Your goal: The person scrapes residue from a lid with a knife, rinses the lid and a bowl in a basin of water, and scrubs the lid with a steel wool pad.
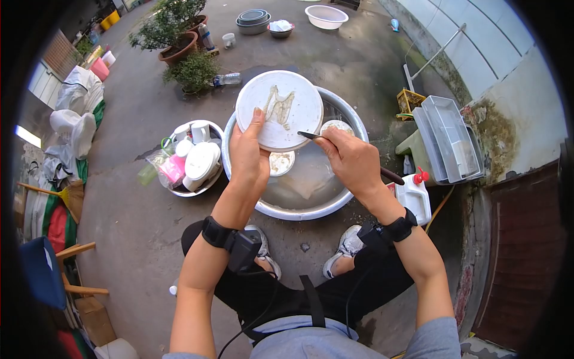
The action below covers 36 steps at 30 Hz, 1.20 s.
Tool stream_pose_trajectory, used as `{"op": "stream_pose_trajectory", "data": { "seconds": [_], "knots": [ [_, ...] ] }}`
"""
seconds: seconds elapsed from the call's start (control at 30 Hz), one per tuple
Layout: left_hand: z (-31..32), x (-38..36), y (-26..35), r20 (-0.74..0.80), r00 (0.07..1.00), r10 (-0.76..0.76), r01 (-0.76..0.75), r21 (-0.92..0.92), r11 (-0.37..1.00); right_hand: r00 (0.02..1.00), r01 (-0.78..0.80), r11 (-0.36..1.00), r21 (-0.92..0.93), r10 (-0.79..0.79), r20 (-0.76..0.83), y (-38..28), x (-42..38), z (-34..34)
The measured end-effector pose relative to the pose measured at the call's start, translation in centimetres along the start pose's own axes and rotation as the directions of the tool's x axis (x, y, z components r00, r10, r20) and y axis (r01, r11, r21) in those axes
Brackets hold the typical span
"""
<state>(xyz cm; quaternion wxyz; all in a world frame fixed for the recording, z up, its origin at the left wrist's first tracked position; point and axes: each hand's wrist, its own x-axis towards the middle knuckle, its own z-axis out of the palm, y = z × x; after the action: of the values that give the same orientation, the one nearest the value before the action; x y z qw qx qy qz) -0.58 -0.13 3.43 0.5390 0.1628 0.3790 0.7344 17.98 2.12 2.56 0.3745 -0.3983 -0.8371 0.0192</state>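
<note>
My left hand [249, 149] grips a round white lid [305, 107] by its near edge, thumb on top, and holds it tilted over a large metal basin [359, 119]. Beige residue [278, 106] clings to the lid's face. My right hand [353, 157] is closed around a knife [392, 176] with a dark brown handle; its dark tip [308, 135] meets the lid's lower right part. Cloudy water [293, 194] fills the basin. Two smaller white lids, one on the left [281, 163] and one on the right [336, 126], sit in it, both with brownish residue.
Left of the large basin stands a smaller basin [190, 192] heaped with white lids and plastic items. A white jug with a red cap [414, 197] and clear plastic bins [451, 140] are at the right. Potted plants [178, 49] and more basins [326, 18] stand farther off.
</note>
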Motion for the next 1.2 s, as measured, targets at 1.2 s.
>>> {"op": "stream_pose_trajectory", "data": {
  "seconds": [1.2],
  "knots": [
    [-0.8,0.9,0.4,-0.064,0.986,-0.156,0.158,0.023,0.987,0.960,0.259,0.958,-0.124,-0.242,0.139,0.6,0.8,-1.9]
  ]
}}
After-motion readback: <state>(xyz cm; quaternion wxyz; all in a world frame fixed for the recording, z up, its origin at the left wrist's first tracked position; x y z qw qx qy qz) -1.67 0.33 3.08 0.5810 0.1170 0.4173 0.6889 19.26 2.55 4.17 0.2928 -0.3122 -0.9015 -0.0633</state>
